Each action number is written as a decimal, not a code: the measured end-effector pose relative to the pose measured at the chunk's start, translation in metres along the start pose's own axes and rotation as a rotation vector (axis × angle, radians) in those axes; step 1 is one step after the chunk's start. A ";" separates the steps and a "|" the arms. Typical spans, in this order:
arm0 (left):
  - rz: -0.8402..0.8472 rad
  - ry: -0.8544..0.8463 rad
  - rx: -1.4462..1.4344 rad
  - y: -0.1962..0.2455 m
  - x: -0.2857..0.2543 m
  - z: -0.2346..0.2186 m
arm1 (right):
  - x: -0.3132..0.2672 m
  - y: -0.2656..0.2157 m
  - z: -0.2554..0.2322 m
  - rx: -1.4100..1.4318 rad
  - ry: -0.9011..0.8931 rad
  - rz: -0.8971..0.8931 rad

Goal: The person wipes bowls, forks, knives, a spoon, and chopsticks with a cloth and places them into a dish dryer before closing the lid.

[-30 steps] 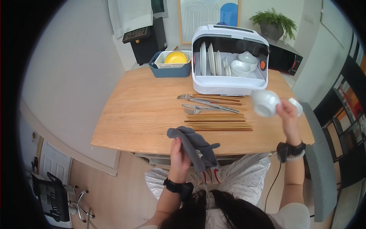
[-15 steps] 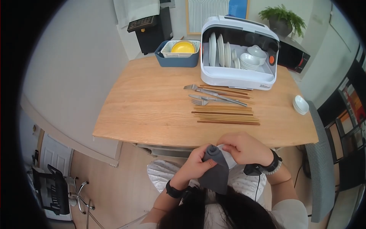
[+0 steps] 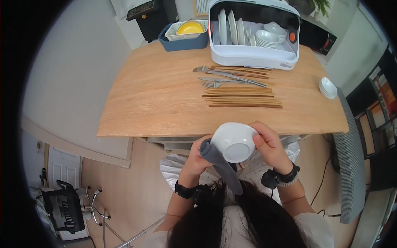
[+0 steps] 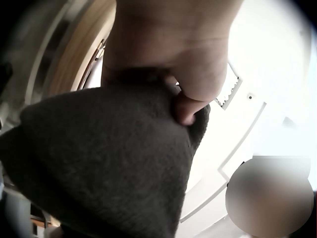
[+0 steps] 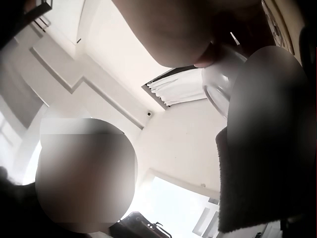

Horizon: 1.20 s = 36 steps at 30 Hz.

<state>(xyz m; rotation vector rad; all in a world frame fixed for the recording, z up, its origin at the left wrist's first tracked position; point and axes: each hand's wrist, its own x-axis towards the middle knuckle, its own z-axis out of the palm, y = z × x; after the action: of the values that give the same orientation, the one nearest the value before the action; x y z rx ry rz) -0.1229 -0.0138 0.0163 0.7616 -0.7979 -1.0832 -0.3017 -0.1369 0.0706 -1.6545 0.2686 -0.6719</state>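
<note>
In front of the table edge, my right hand [image 3: 271, 146] grips the rim of a white bowl [image 3: 235, 138] between thumb and fingers. The bowl is tilted, its round foot facing the head camera. My left hand [image 3: 197, 156] holds a dark grey cloth [image 3: 223, 165] against the bowl's left side, and part of that hand is hidden behind it. In the left wrist view the thumb presses on the cloth [image 4: 109, 158], which hangs down in a wide fold. The right wrist view shows the bowl's glossy side [image 5: 215, 82] above the cloth [image 5: 237, 198].
Small white bowls [image 3: 328, 88] sit at the table's right edge. Chopsticks [image 3: 244, 101], forks and a knife lie mid-table. Behind them stands a white dish cabinet [image 3: 254, 56] with plates and bowls. A blue basin [image 3: 186, 44] holding a white basket and yellow bowl [image 3: 190, 27] is at back left.
The right hand has brought the white bowl from the table's right side to the cloth. Both hands are now in front of the table edge, and the bowl has turned its foot up.
</note>
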 end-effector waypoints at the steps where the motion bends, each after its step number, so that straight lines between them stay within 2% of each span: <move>1: -0.043 -0.098 0.063 0.004 -0.001 0.003 | 0.001 -0.008 -0.002 -0.154 -0.050 0.003; 2: -0.087 -0.197 0.124 0.007 -0.002 0.006 | -0.002 -0.010 -0.002 -0.148 -0.042 0.012; 4: -0.136 -0.263 0.122 0.011 -0.001 0.007 | -0.006 -0.010 0.005 -0.472 -0.289 -0.098; 6: -0.283 -0.378 0.311 0.014 -0.001 0.009 | -0.014 -0.009 0.016 -0.558 -0.312 -0.131; 8: -0.270 -0.346 0.286 0.012 -0.004 0.011 | -0.019 -0.012 0.022 -0.348 -0.171 0.118; 9: -0.226 -0.275 0.230 0.011 -0.006 0.011 | -0.020 -0.008 0.021 -0.280 -0.091 0.114; 10: -0.183 -0.204 0.175 0.009 -0.008 0.010 | -0.020 -0.003 0.020 -0.278 -0.089 0.118; 11: -0.109 -0.180 0.125 0.002 -0.010 0.006 | -0.022 0.003 0.020 -0.135 -0.008 0.096; 12: -0.116 -0.180 0.124 -0.002 -0.014 0.008 | -0.024 0.009 0.020 0.009 0.073 0.073; 14: 0.029 0.077 -0.129 -0.008 -0.020 0.013 | -0.032 0.014 0.020 0.122 0.024 0.095; 15: 0.001 0.186 -0.234 -0.021 -0.024 -0.001 | -0.038 0.014 0.025 0.150 0.039 0.059; 16: -0.006 0.189 -0.233 -0.022 -0.025 0.001 | -0.043 0.015 0.029 0.177 0.054 0.023; 18: -0.037 0.385 -0.217 -0.024 -0.025 0.008 | -0.052 0.020 0.035 0.265 0.039 0.045; 20: 0.004 0.372 -0.191 -0.032 -0.028 0.008 | -0.055 0.023 0.037 0.407 0.152 0.026; 21: -0.027 0.281 -0.191 -0.032 -0.028 0.007 | -0.055 0.023 0.032 0.409 0.154 0.024; 22: -0.057 0.189 -0.190 -0.031 -0.027 0.005 | -0.054 0.021 0.023 0.243 0.107 -0.047; 23: -0.081 0.014 -0.062 -0.030 -0.025 -0.002 | -0.053 0.017 0.016 0.077 0.060 -0.115; 24: -0.082 0.012 -0.060 -0.028 -0.024 -0.005 | -0.049 0.010 0.010 0.078 0.062 -0.116; 26: -0.131 -0.280 0.311 -0.005 -0.018 0.012 | -0.043 -0.003 0.001 -0.215 -0.128 -0.134; 27: -0.157 -0.296 0.441 0.004 -0.018 0.021 | -0.043 -0.001 0.003 -0.315 -0.138 -0.159; 28: -0.152 -0.299 0.444 0.010 -0.014 0.029 | -0.042 -0.004 0.005 -0.318 -0.138 -0.165; 30: -0.075 -0.447 0.766 0.014 -0.009 0.044 | -0.042 -0.012 0.011 -0.383 -0.295 -0.054; 31: -0.037 -0.401 0.701 0.012 -0.008 0.047 | -0.044 -0.007 0.014 -0.366 -0.214 -0.096; 32: -0.034 -0.400 0.704 0.013 -0.008 0.044 | -0.045 -0.005 0.014 -0.367 -0.215 -0.100; 34: -0.087 -0.213 0.439 0.015 -0.011 0.036 | -0.046 -0.002 0.012 -0.211 0.114 -0.081; 35: -0.047 -0.143 0.328 0.013 -0.011 0.034 | -0.046 0.010 0.009 -0.192 0.182 -0.183; 36: -0.048 -0.145 0.332 0.011 -0.011 0.036 | -0.047 0.016 0.008 -0.190 0.186 -0.185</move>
<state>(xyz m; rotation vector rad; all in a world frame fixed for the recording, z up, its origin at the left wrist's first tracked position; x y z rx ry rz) -0.1517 -0.0057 0.0422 0.9919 -1.1052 -1.0709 -0.3319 -0.1088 0.0413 -1.8154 0.3230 -0.9668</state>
